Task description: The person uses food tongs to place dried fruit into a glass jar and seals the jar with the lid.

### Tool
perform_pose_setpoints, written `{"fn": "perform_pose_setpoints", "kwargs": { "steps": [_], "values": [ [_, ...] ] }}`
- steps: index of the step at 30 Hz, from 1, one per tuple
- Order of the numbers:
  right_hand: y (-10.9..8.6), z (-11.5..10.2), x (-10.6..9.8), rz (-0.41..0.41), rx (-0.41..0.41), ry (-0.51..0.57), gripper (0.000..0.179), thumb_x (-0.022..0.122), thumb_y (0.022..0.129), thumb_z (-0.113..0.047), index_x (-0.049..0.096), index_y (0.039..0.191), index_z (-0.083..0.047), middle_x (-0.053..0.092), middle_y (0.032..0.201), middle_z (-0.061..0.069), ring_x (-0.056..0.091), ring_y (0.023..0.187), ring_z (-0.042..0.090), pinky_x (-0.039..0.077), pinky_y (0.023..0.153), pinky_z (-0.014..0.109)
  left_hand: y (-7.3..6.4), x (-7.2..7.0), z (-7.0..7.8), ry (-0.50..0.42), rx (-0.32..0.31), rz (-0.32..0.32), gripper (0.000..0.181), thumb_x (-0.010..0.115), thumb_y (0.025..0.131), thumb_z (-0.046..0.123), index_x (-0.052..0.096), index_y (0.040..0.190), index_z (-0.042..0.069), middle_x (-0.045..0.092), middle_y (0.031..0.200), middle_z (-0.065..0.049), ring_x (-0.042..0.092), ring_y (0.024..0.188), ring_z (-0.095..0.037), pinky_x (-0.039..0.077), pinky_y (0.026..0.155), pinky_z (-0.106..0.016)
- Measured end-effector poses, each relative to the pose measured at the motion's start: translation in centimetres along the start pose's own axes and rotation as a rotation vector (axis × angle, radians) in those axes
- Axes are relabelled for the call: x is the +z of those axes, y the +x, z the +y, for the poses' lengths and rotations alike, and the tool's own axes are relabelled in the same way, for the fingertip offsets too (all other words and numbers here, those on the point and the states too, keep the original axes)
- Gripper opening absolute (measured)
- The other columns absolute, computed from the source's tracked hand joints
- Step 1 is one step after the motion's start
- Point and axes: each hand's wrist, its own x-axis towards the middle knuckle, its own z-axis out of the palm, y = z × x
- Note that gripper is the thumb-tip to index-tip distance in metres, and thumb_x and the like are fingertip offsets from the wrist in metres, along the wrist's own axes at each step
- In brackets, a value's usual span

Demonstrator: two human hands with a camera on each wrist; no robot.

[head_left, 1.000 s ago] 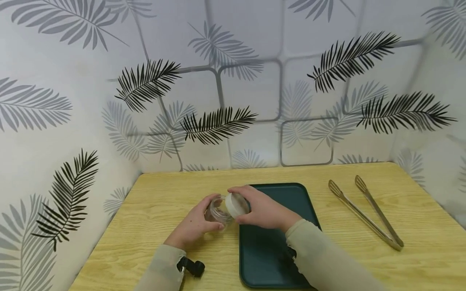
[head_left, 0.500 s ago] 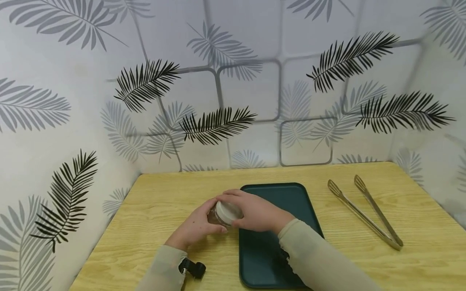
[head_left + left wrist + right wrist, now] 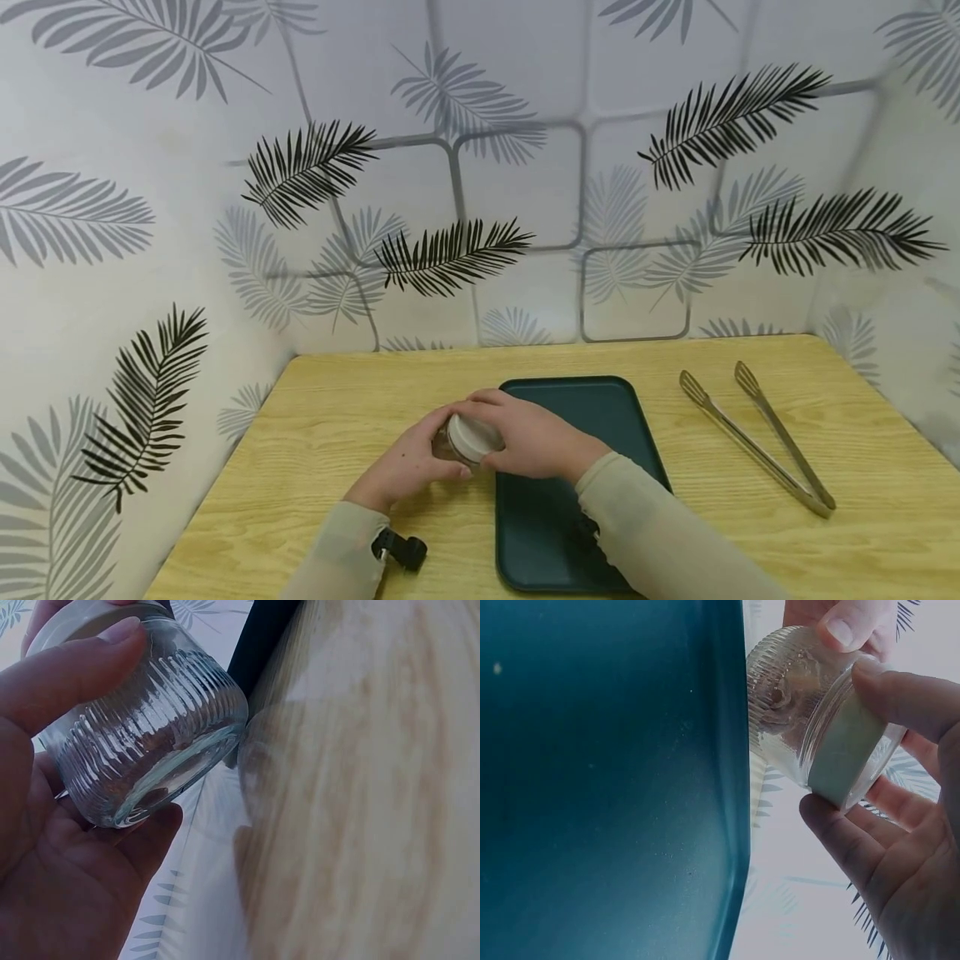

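A ribbed clear glass jar [image 3: 161, 724] is held tilted above the wooden table, just left of the tray. My left hand [image 3: 408, 465] grips the jar's body, thumb on one side and fingers around the other. The white lid [image 3: 476, 437] sits at the jar's mouth, and my right hand [image 3: 536, 435] holds its rim between thumb and fingers. In the right wrist view the lid [image 3: 847, 746] meets the glass neck, and something brownish shows through the jar's wall. The jar is mostly hidden by both hands in the head view.
A dark green tray [image 3: 573, 402] lies under my right forearm. Metal tongs [image 3: 757, 450] lie spread on the table [image 3: 345, 400] at the right. Behind stands a wall [image 3: 525, 292] with a leaf pattern.
One second ago the lid was apart from the open jar in my right hand. It has moved left onto the jar's mouth, and both hands are now close together.
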Motion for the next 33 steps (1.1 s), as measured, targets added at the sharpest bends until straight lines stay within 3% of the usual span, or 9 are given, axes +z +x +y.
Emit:
{"fn": "perform_pose_setpoints", "kwargs": {
  "steps": [17,21,30,33],
  "values": [
    [0.10,-0.34,0.65,0.033,0.022,0.040,0.078,0.078,0.091,-0.028,0.036,0.157,-0.033,0.037,0.153,0.003,0.055,0.116,0.018,0.052,0.088,0.038,-0.12,-0.39,0.07,0.037,0.010,0.007,0.093,0.086,0.082,0.024,0.033,0.158,0.030,0.046,0.148,0.002,0.053,0.123,-0.023,0.042,0.102,-0.048],
    [0.17,-0.41,0.63,0.021,-0.011,0.030,0.079,0.078,0.091,-0.024,0.035,0.157,-0.033,0.036,0.153,0.002,0.053,0.121,0.018,0.051,0.091,0.038,-0.07,-0.38,-0.08,0.049,0.010,0.014,0.092,0.087,0.081,0.026,0.035,0.157,0.032,0.046,0.148,0.002,0.053,0.122,-0.023,0.043,0.101,-0.048],
    [0.30,0.04,0.50,0.012,-0.193,-0.048,0.074,0.076,0.087,-0.003,0.046,0.150,-0.027,0.037,0.154,0.000,0.045,0.132,0.020,0.048,0.097,0.036,-0.27,-0.48,-0.25,0.026,0.019,-0.009,0.096,0.086,0.082,0.022,0.030,0.159,0.033,0.046,0.149,0.001,0.052,0.124,-0.023,0.040,0.104,-0.049],
    [0.19,0.13,0.43,0.007,-0.190,-0.021,0.073,0.075,0.086,0.000,0.049,0.148,-0.028,0.036,0.154,0.000,0.046,0.131,0.019,0.048,0.097,0.035,-0.31,-0.45,-0.25,0.014,0.022,-0.024,0.096,0.086,0.083,0.023,0.029,0.160,0.031,0.046,0.150,0.001,0.052,0.125,-0.023,0.040,0.104,-0.049]
  ]
}}
